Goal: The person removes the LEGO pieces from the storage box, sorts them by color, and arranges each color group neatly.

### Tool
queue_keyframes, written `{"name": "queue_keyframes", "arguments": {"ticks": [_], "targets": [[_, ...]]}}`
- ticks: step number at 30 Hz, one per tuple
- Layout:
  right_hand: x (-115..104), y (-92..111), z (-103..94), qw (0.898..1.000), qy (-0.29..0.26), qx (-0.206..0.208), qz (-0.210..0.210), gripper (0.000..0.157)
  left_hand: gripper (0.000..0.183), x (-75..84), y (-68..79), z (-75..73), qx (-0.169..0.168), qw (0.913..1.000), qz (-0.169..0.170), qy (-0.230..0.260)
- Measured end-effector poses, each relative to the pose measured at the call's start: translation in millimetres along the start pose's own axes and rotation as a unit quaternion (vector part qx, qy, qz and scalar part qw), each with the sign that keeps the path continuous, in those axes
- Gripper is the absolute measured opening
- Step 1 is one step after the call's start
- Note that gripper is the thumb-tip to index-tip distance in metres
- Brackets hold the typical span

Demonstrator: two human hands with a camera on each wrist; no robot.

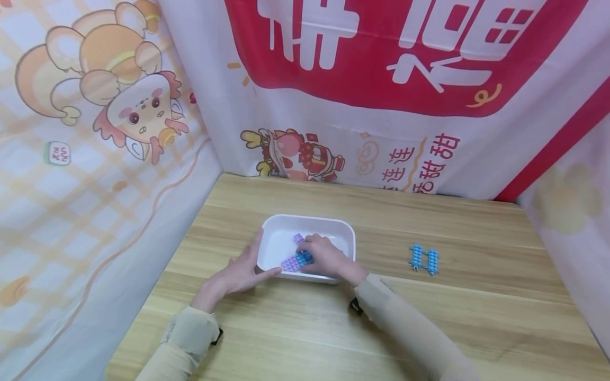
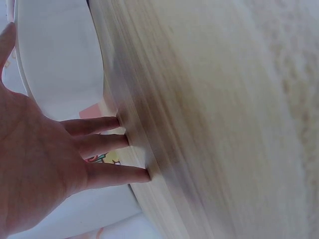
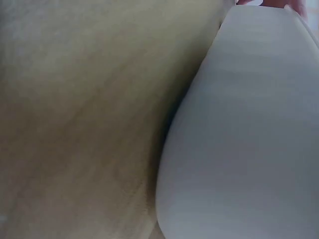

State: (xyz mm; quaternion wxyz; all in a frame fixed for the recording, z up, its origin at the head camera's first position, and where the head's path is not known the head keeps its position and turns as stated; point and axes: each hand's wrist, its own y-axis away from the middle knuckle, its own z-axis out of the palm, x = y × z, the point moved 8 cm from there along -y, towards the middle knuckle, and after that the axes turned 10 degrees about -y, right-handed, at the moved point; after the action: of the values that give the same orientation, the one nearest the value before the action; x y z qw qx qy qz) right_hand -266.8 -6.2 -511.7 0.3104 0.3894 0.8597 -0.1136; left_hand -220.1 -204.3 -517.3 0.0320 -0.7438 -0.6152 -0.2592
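A white plastic tub stands on the table, with purple building bricks, a small purple brick and blue bricks inside. My right hand reaches over the front rim and grips the blue bricks, its fingers partly covering them. At the tub's left end rests my left hand, thumb along the front rim. In the left wrist view, the left hand's straight fingers reach down to the tabletop beside the tub's wall. The right wrist view shows mostly the tub's outer wall.
To the right of the tub, a blue brick assembly lies on the wooden table. Printed cloth hangs along the table's back edge, and more cloth hangs at the left and right sides.
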Motion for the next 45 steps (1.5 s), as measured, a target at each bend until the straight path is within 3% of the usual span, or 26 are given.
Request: {"name": "queue_keyframes", "arguments": {"ticks": [6, 13, 21, 31, 39, 45], "targets": [[-4, 4, -8.6, 1.0, -0.011, 0.016, -0.013, 0.046, 0.127, 2.2, -1.7, -1.8, 0.002, 1.0, 0.003, -0.001], [-13, 19, -32.2, 0.997, -0.022, 0.058, -0.049, 0.044, 0.127, 3.5, -2.5, -6.4, 0.006, 1.0, 0.005, 0.0], [-15, 54, -60.9, 0.982, -0.035, 0.15, -0.104, 0.046, 0.127, 3.0, -3.4, -10.2, 0.012, 0.9999, 0.008, -0.006], [21, 107, -99.0, 0.962, -0.096, 0.252, -0.048, 0.052, 0.127, 2.2, -2.3, -9.4, 0.004, 1.0, 0.002, -0.002], [59, 145, -102.4, 0.964, -0.071, 0.256, 0.012, 0.051, 0.127, 4.0, 2.4, -4.3, 0.005, 0.9998, 0.012, 0.012], [83, 178, -105.6, 0.945, -0.041, 0.324, -0.003, 0.053, 0.126, 4.9, 4.2, -0.9, 0.0, 0.9997, 0.013, 0.019]]}}
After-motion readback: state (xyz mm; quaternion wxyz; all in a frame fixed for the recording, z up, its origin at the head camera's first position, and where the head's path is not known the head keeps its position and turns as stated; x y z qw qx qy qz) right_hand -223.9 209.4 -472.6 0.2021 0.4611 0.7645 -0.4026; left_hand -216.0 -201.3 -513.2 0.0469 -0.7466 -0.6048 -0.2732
